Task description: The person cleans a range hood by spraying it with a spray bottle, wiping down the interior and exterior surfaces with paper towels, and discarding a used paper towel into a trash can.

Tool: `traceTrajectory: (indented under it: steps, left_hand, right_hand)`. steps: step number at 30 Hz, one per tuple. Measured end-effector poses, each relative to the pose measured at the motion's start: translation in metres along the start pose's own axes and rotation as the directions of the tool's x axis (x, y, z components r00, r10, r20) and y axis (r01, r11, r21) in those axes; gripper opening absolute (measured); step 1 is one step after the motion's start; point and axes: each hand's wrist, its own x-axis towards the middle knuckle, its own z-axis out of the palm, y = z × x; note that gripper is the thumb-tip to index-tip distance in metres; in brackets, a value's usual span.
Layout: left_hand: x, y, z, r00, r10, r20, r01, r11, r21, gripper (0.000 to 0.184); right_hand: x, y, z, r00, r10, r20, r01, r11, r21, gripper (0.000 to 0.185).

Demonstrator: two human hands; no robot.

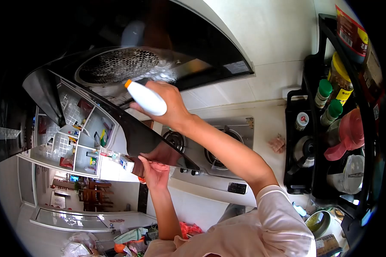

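Observation:
My right hand [169, 103] is wrapped round a white bottle [148, 99] with an orange tip, held below the dark range hood [210, 55]. The tip points to the upper left, near the round mesh filter [116, 64]. White foam [163, 70] lies at the right end of the filter. Lower down, my left hand [156, 171] grips the edge of the hood's glossy dark panel [158, 147], with the thumb on the near side; some of its fingers are partly hidden.
A gas stove [244, 147] with two burners lies beneath my right forearm. At the right stands a black rack [291, 171] holding green-capped jars, a pink jug [351, 130] and a clear container. White shelves [75, 158] are at the left. Bags and other items lie at the bottom.

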Motion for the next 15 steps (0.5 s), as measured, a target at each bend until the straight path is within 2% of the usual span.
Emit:
traceTrajectory:
  steps: [2, 4, 7, 11, 12, 15]
  left_hand:
    - [-0.002, -0.001, 0.006, 1.000, 0.008, 0.020, -0.008, 1.000, 0.030, 0.024]
    - [-0.007, 0.000, 0.016, 0.999, 0.026, 0.043, -0.030, 0.995, 0.091, 0.026]
    - [-0.002, 0.003, -0.005, 0.987, 0.030, 0.157, -0.056, 0.985, 0.166, 0.030]
    - [0.006, -0.001, -0.017, 0.994, 0.091, -0.059, -0.085, 0.991, 0.102, 0.049]
    - [-0.003, 0.001, -0.005, 0.998, 0.052, -0.036, -0.046, 0.988, 0.147, 0.049]
    - [-0.005, 0.000, 0.007, 0.985, 0.069, -0.159, -0.047, 0.990, 0.135, 0.051]
  right_hand:
    - [-0.001, -0.006, -0.002, 0.995, 0.039, 0.097, -0.040, 0.999, 0.009, 0.033]
    - [0.001, -0.008, 0.003, 0.995, 0.027, 0.099, -0.033, 0.998, 0.062, 0.034]
    - [0.007, -0.005, 0.011, 0.996, -0.017, 0.089, 0.007, 0.995, 0.103, 0.034]
    - [0.013, -0.005, 0.018, 1.000, -0.012, -0.013, 0.014, 0.985, 0.172, 0.033]
    - [0.014, -0.004, 0.020, 1.000, -0.003, -0.031, 0.009, 0.984, 0.181, 0.032]
    - [0.016, -0.006, 0.023, 0.998, 0.012, -0.062, 0.001, 0.978, 0.208, 0.032]
